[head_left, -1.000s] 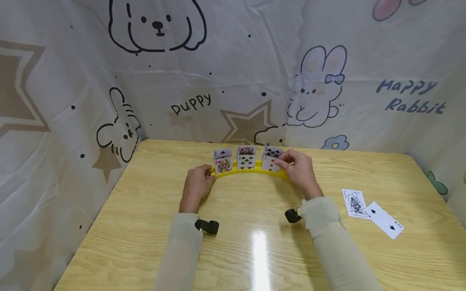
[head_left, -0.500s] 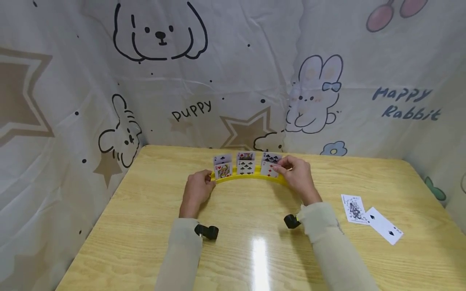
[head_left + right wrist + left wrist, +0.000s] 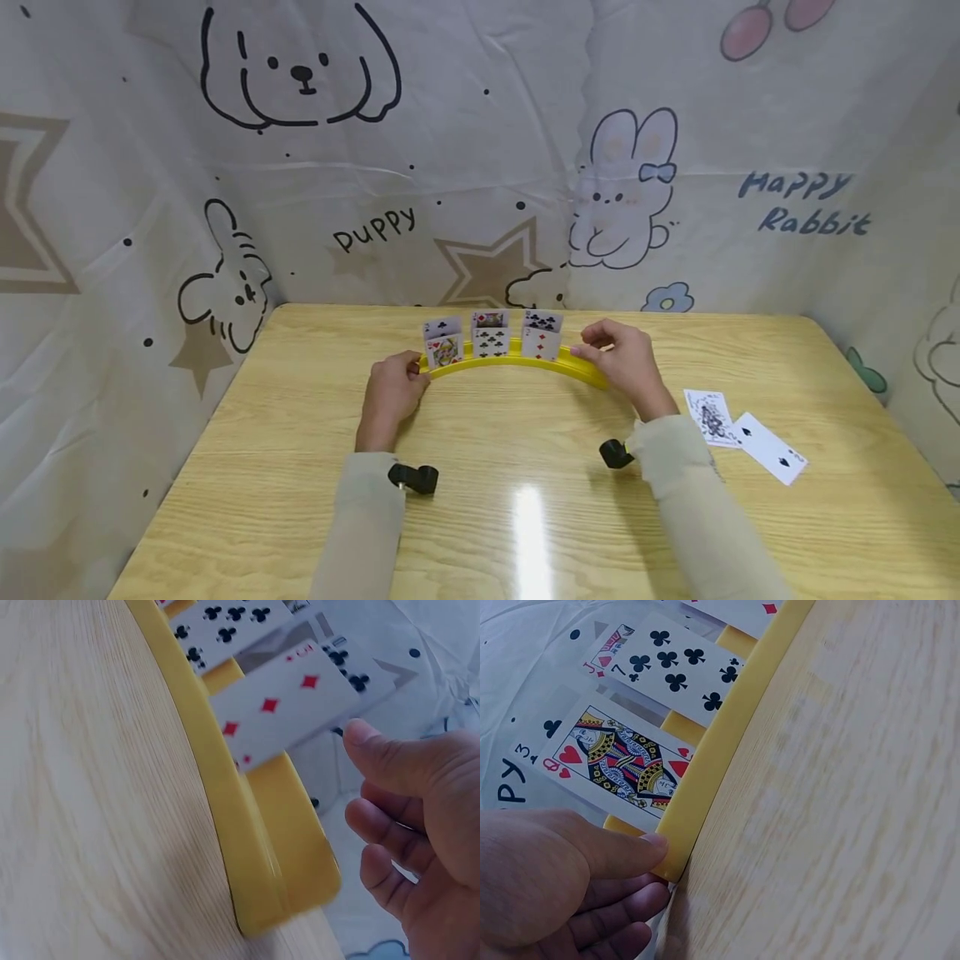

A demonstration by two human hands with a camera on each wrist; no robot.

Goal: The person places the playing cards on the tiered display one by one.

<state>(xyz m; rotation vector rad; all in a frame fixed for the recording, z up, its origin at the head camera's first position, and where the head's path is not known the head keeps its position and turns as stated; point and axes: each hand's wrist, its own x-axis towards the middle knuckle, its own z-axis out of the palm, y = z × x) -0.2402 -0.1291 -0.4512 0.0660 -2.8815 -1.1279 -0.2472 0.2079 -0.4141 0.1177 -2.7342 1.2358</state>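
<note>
A curved yellow card holder point(image 3: 581, 372) stands on the table with two rows of upright playing cards. In front are the queen of hearts point(image 3: 622, 761), the seven of clubs point(image 3: 675, 667) and the three of diamonds point(image 3: 285, 705). Partly hidden behind them are a three of clubs point(image 3: 441, 327), a jack of diamonds point(image 3: 490, 318) and another clubs card point(image 3: 542, 319). My left hand point(image 3: 392, 396) pinches the holder's left end between thumb and fingers. Beside the three of diamonds, apart from it, my right hand point(image 3: 628, 364) hovers with fingers loosely bent and nothing held.
On the wooden table point(image 3: 480, 450), to the right, lie a joker point(image 3: 710, 418) and a two of spades point(image 3: 770, 448), face up, one touching or overlapping the other. A printed cloth point(image 3: 457, 167) hangs behind the table.
My right hand has let go of the three of diamonds and drawn away to the right, leaving the card upright in the holder. The left hand keeps its hold.
</note>
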